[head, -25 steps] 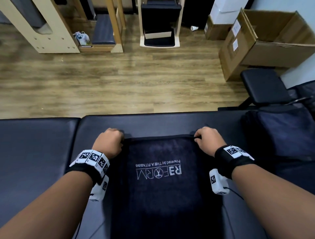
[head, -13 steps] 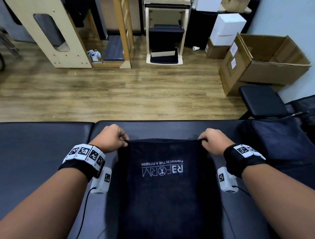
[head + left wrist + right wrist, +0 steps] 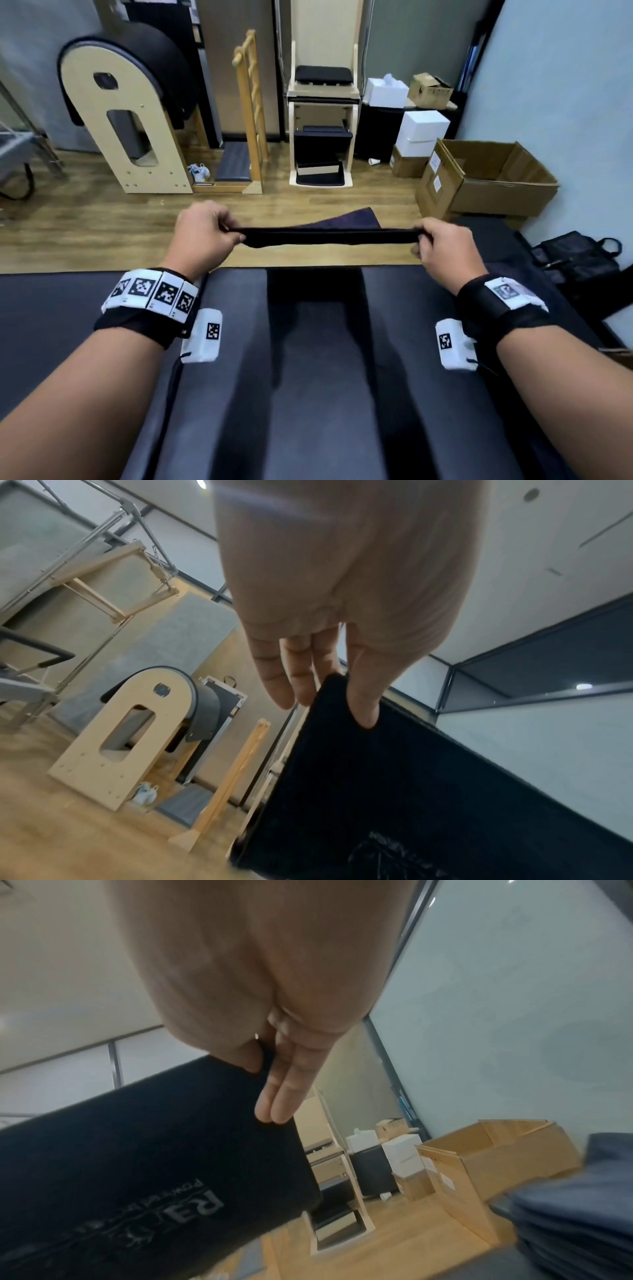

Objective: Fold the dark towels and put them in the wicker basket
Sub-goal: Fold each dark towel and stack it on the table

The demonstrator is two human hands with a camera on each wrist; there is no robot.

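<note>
A dark towel [image 3: 329, 236] with a white printed logo is stretched in the air between both hands, above the far edge of the black padded table [image 3: 68, 325]. My left hand [image 3: 236, 234] pinches its left corner and my right hand [image 3: 423, 238] pinches its right corner. In the head view the towel shows almost edge-on, with a flap swinging out beyond it. In the left wrist view the towel [image 3: 411, 791] hangs below the left hand [image 3: 329, 696]. The right wrist view shows the logo side of the towel [image 3: 137, 1150] under the right hand [image 3: 267, 1074]. No wicker basket is in view.
A stack of dark towels [image 3: 575, 1218] lies at the right. A black bag [image 3: 579, 260] sits beyond the table's right end. On the wooden floor ahead stand an open cardboard box [image 3: 489, 181], a wooden arched barrel [image 3: 126, 113] and a pale stepped chair [image 3: 322, 126].
Both hands have lifted the towel off the table by its far corners, up and away from me. It lay flat before; now it hangs in the air.
</note>
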